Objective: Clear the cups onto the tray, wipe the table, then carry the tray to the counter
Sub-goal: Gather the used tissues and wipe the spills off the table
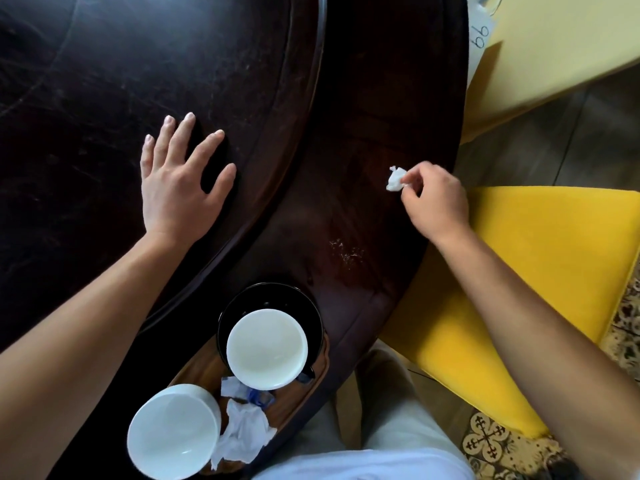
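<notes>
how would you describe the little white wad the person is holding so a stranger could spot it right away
Start at the dark round table and move to its right edge, beside the yellow seat cushion. There the right hand pinches a small crumpled tissue wad above the wood. Unlike the larger crumpled tissues on the wooden tray, it is tiny and held.

At six o'clock your wooden tray (194,372) is mostly covered by cups and crumpled tissues, and its near end runs off the bottom edge. Your left forearm hides part of the lower white cup (173,433). The paper slip (479,39) at one o'clock is cut off, its writing unclear.
</notes>
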Action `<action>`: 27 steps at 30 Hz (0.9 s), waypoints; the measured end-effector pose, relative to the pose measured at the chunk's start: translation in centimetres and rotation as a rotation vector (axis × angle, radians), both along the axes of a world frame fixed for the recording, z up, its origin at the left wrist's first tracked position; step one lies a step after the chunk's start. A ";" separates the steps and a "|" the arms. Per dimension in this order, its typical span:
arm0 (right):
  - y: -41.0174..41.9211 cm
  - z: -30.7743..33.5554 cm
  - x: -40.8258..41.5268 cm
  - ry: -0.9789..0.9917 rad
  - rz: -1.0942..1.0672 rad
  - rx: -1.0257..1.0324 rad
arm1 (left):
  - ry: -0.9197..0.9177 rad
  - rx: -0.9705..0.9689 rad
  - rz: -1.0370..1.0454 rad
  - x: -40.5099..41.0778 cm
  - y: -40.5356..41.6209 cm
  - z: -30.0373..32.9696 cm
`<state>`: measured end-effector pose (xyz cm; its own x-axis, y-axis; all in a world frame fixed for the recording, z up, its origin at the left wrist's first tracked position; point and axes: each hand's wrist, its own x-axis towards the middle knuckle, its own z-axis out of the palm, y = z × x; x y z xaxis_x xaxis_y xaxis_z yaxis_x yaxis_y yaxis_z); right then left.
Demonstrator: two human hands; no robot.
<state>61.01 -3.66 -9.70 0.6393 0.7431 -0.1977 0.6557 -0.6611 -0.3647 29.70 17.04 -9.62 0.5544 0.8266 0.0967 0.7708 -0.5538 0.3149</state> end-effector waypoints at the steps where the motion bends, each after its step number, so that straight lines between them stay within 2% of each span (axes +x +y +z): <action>1: -1.0 0.0 -1.3 0.016 0.026 0.008 | -0.004 0.003 0.000 0.0 0.0 0.0; 7: -7.4 0.5 -10.6 0.183 0.205 0.041 | -0.003 0.008 -0.001 0.1 0.1 0.0; 11: -7.6 -0.2 -7.6 0.089 -0.016 0.193 | -0.001 0.002 0.000 0.1 0.0 0.0; 14: -7.4 -0.3 -3.4 0.035 -0.173 0.133 | 0.002 -0.002 0.003 0.0 0.0 0.1; 16: -7.8 -0.3 -3.3 0.044 -0.162 0.099 | 0.002 -0.008 0.003 0.0 0.0 0.1; 22: -10.5 -0.3 -11.2 0.149 -0.005 0.096 | 0.006 -0.006 0.005 0.0 0.0 0.1; 27: -10.2 -0.9 -8.7 0.091 -0.219 0.272 | 0.005 -0.017 0.003 0.1 -0.1 0.2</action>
